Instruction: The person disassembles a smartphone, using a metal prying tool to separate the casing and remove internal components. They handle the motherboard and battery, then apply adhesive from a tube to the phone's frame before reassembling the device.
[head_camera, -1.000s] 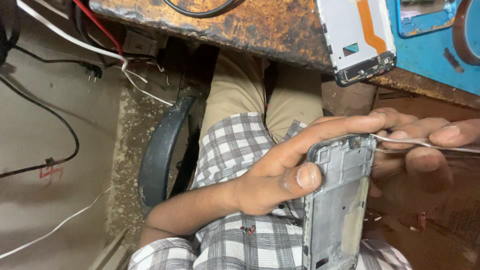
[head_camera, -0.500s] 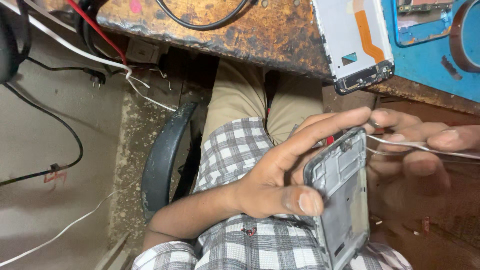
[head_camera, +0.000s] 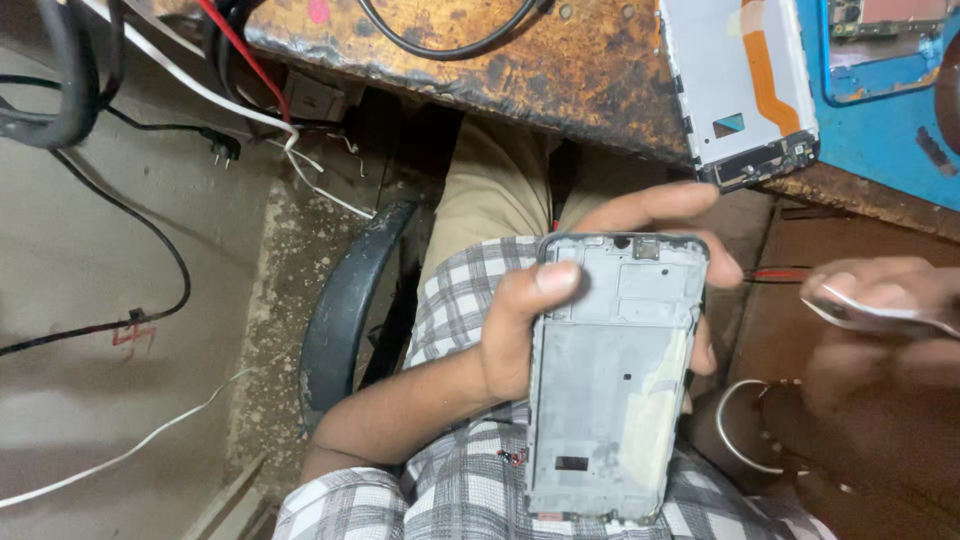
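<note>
Head view: the left hand (head_camera: 520, 330) grips one grey phone frame (head_camera: 610, 380) by its long edges, over the lap below the tabletop (head_camera: 560, 70) edge. It looks light, stiff and thin, best held at the rims. The blurred right hand (head_camera: 890, 310) pinches one thin pale strip (head_camera: 870, 312). A second, white frame (head_camera: 740, 85) lies on the tabletop.

The worn wooden table (head_camera: 560, 70) above the left hand (head_camera: 530, 330) carries a black cable (head_camera: 440, 45), a white phone panel (head_camera: 735, 85) and a blue mat (head_camera: 880, 120).

no packages, labels, signs; white phone screen panel (head_camera: 740, 85) with orange strip on bench, top right.
</note>
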